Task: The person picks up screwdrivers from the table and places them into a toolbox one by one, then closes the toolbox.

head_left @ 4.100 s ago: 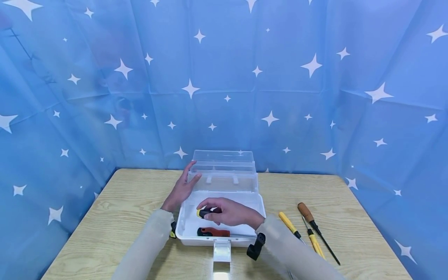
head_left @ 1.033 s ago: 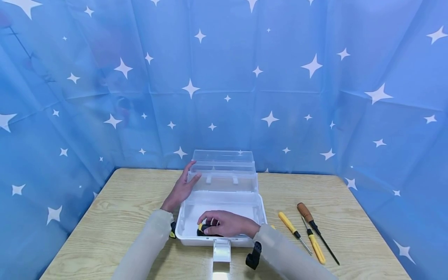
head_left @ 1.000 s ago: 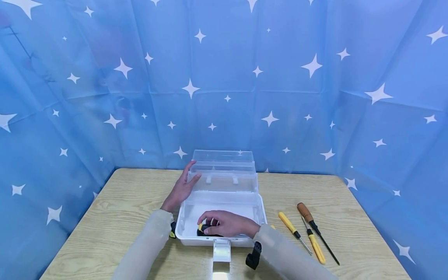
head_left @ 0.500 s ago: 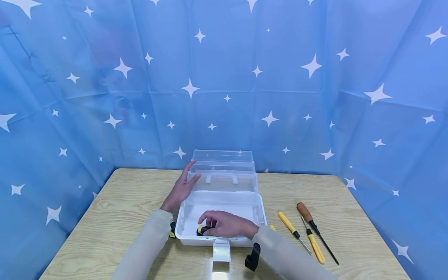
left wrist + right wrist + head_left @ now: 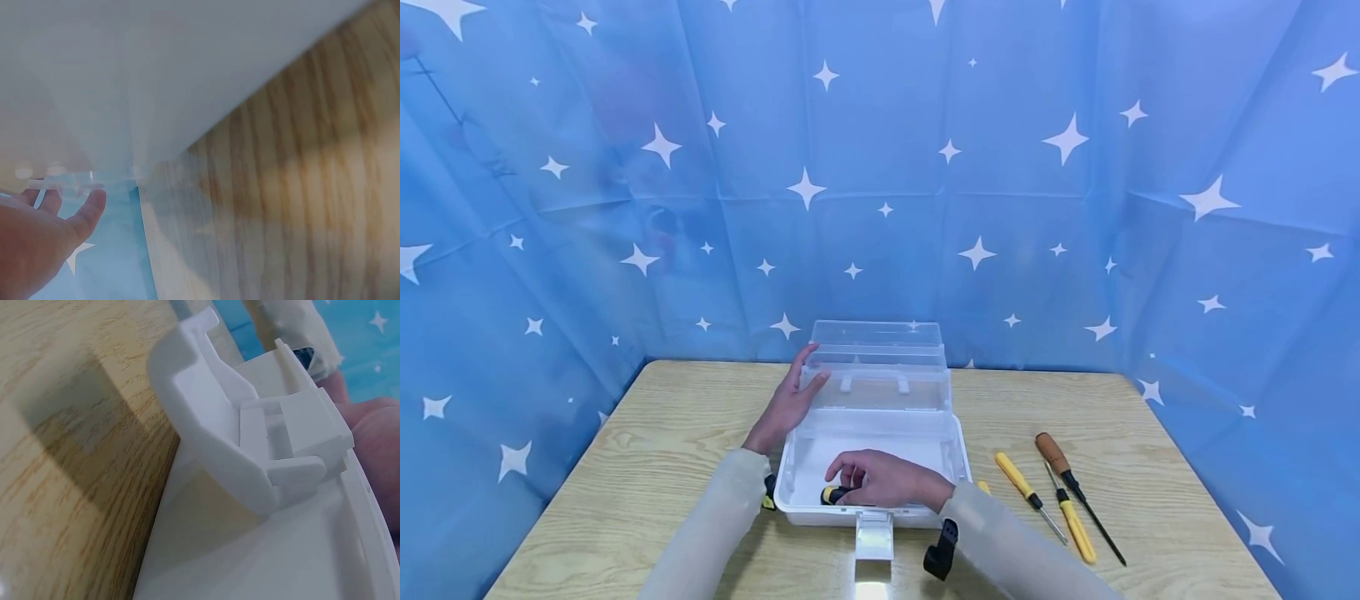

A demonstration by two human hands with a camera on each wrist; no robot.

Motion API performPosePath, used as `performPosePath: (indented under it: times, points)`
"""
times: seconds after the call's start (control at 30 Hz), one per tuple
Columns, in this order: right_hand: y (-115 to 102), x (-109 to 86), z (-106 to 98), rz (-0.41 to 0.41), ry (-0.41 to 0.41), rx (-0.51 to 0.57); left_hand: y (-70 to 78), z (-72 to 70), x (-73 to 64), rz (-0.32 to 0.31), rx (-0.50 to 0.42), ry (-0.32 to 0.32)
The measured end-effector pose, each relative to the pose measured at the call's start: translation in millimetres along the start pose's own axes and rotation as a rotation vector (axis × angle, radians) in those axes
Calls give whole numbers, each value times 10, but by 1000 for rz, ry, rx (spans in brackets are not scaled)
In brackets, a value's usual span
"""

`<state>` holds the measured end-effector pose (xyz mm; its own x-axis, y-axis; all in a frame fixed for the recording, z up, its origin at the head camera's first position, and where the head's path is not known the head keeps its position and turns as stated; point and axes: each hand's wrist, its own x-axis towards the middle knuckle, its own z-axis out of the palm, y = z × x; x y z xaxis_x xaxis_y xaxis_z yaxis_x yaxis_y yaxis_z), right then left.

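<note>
A white toolbox point(image 5: 874, 423) stands on the table with its clear lid point(image 5: 880, 393) swung up at the back. My left hand point(image 5: 788, 410) holds the lid's left edge, thumb in front and fingers behind; those fingers also show in the left wrist view. Inside the box, near its front wall, my right hand point(image 5: 886, 479) is curled over a screwdriver with a black and yellow handle point(image 5: 831, 495). The thumb lies across that handle. Most of the screwdriver is hidden by the hand, as is the red-handled screwdriver seen there earlier.
Right of the box lie a yellow-handled screwdriver point(image 5: 1017, 475), a second yellow one point(image 5: 1078, 528) and a brown-handled one point(image 5: 1052, 452). Another yellow end point(image 5: 983, 486) peeks out beside the right sleeve. The front latch point(image 5: 206, 406) hangs folded outward. A blue star-printed curtain point(image 5: 880, 167) surrounds the table.
Since the oldest frame my right hand has lowered the black and yellow screwdriver to the box's front. In the last second its handle has sunk slightly. The left hand stays put.
</note>
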<state>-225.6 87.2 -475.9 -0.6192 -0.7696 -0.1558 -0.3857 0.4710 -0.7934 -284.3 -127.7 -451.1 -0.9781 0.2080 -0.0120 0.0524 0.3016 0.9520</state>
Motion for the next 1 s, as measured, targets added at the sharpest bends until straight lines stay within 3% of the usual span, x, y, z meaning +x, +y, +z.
performPosePath:
  times: [0.27,0.57,1.0]
  points:
    - [6,10,9,-4,-12,22,-29,-8,11,-12,2,2]
    - [1,12,13,8,-8,48,-356,29,192,3,-13,44]
    - [0,4,7,56,52,65,-346,48,195,0,6,56]
